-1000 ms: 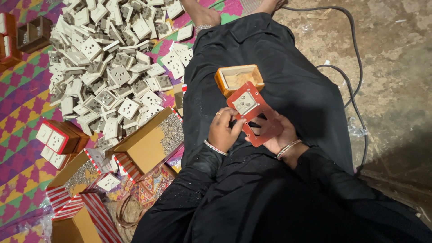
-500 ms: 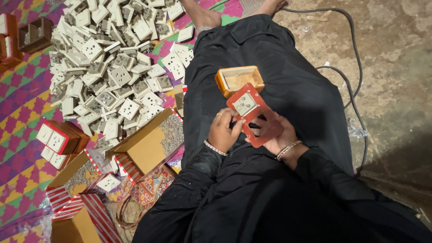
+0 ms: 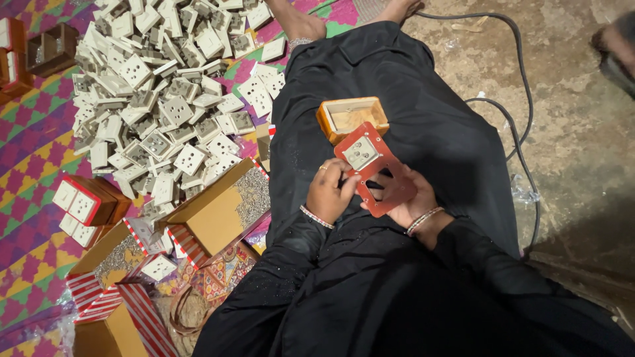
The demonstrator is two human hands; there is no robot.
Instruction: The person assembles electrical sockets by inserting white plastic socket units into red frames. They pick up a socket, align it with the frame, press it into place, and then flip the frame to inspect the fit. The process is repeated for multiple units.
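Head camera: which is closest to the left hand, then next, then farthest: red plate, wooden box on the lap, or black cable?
From the left hand:
1. Red plate, touching it, beside.
2. Wooden box, above on the lap.
3. Black cable, far right on the floor.

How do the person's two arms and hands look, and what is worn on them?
Both arms are covered by long, loose black sleeves that reach the wrists. The left hand has a thin beaded bracelet with pale and reddish beads at the wrist and a ring on one finger. The right hand has thin bangles at the wrist. Both hands are bare, without gloves.
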